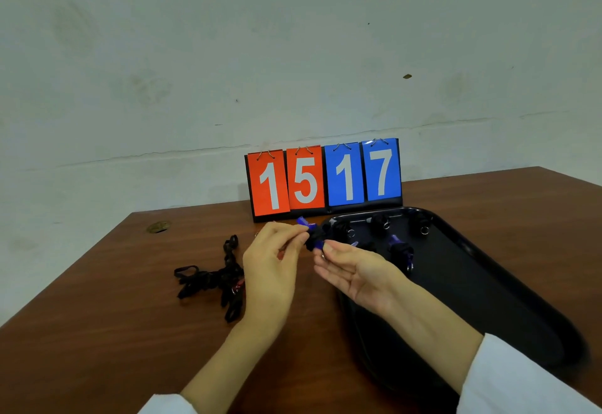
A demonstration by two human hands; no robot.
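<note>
Quick count from what you're looking at: one bundle [314,238] in your hands, five more rolls [402,250] that I can make out in the tray [488,283], three along its far edge and two nearer you, one of those half hidden behind your fingers. There's one tangled pile [211,280] of loose black straps, too knotted up to count. The scoreboard [324,179] has four cards, two red and two blue, reading 15 and 17.

The bundle is a small black strap wound up tight, with blue bits poking out at both ends. It's held up off the table [97,332], dead centre, just at the tray's near-left corner. Your left hand [270,260] pinches it between thumb and fingertips. Your right hand [355,270] lies palm up, fingers relaxed, thumb tip against the blue end.

From the bundle, the pile sits at 8 o'clock, the tray at 4 o'clock and the scoreboard at 12 o'clock.
</note>
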